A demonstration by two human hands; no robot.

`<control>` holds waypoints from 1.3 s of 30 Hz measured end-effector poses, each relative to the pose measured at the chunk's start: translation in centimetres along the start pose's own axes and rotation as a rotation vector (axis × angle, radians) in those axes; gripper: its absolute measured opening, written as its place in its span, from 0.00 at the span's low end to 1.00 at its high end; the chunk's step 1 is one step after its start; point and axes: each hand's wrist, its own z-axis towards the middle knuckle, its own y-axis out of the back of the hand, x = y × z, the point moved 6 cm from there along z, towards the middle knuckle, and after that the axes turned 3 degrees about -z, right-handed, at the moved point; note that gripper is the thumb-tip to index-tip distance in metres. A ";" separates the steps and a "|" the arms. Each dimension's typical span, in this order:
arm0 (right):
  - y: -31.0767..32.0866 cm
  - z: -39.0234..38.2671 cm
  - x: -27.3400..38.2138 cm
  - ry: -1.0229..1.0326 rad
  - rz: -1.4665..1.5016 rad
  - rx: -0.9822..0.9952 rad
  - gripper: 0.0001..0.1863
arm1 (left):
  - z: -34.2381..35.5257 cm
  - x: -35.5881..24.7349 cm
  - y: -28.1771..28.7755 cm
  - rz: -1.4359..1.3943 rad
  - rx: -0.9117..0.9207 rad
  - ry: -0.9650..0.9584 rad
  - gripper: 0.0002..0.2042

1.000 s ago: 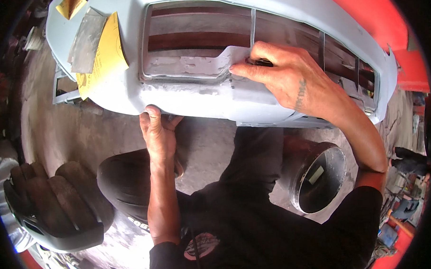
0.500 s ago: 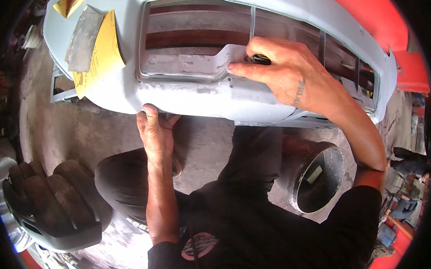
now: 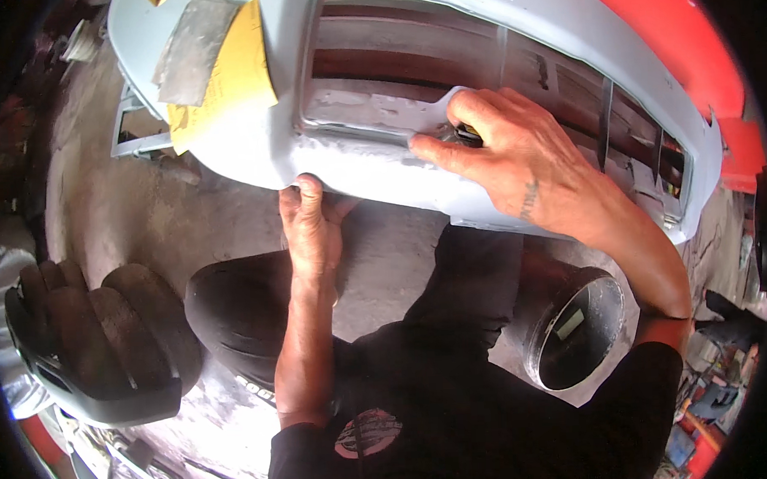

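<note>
Grey-primed bumper panel (image 3: 381,168) runs crosswise above both hands, the left hand (image 3: 311,229) curled under its lower edge while the right hand (image 3: 516,163) presses a small dark tool (image 3: 467,136) against its face, yellow sandpaper (image 3: 226,84) farther left.

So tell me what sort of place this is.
Probably a car body repair shop: a grey primed bumper being worked by hand, sheets of yellow sandpaper lying on it, and a black car part on the concrete floor.

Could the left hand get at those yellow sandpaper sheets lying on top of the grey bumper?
Probably yes. The left hand grips the grey bumper's lower edge, and only bare bumper surface lies between it and the yellow sandpaper sheets up to its left; it would have to let go first.
</note>
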 end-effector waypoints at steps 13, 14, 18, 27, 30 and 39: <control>-3.1 7.1 2.6 0.057 -0.132 -0.032 0.25 | 0.2 0.3 0.4 -0.088 -0.006 0.012 0.39; -3.1 7.2 2.7 0.065 -0.134 -0.056 0.24 | 0.2 0.4 0.6 -0.090 0.001 0.029 0.44; -1.8 6.4 2.8 0.022 -0.081 0.010 0.17 | 0.2 0.5 0.5 -0.102 0.016 0.046 0.48; -1.3 5.9 5.7 -0.161 0.388 0.024 0.34 | 0.1 -0.2 0.2 -0.068 0.057 -0.013 0.39; -3.2 6.6 6.1 -0.262 0.493 0.012 0.42 | 0.1 -0.9 0.5 0.274 0.088 -0.221 0.31; -7.0 4.9 7.6 -0.267 0.982 -0.187 0.50 | -1.5 -0.9 -0.1 -0.045 0.037 0.116 0.37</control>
